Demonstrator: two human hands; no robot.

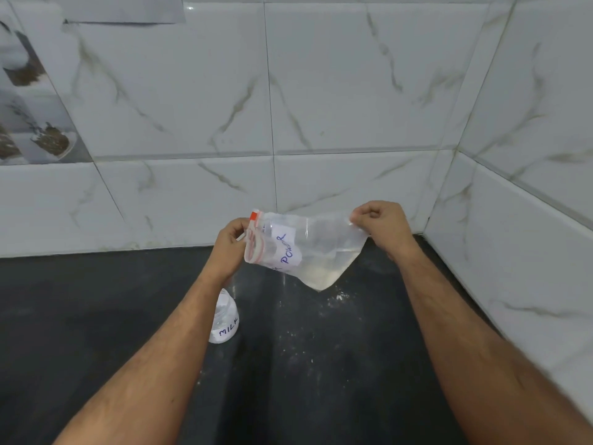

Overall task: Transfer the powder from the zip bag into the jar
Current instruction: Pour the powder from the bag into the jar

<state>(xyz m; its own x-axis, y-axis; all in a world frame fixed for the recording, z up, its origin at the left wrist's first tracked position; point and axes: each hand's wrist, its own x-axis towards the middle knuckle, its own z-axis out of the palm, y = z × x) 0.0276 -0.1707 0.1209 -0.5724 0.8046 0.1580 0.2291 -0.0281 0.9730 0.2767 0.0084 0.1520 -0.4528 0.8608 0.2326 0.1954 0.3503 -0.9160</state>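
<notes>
Between your hands, the zip bag (298, 248) hung sideways; left hand (229, 244) pinched its mouth, right hand (382, 224) its base corner. Below the left grip stood the jar (226, 319). Raising the base would have fed the powder (324, 274) mouthward.

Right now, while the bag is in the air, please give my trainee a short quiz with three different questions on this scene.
1. True or false: the zip bag lies flat on the counter.
2. Which hand grips the bag's zip end? A. left hand B. right hand
3. Fill in: the word written on the jar reads ____.

Key:
1. False; both hands hold it above the counter.
2. A; the right hand pinches the opposite end, and the powder sits in the low corner.
3. MILK.
</notes>
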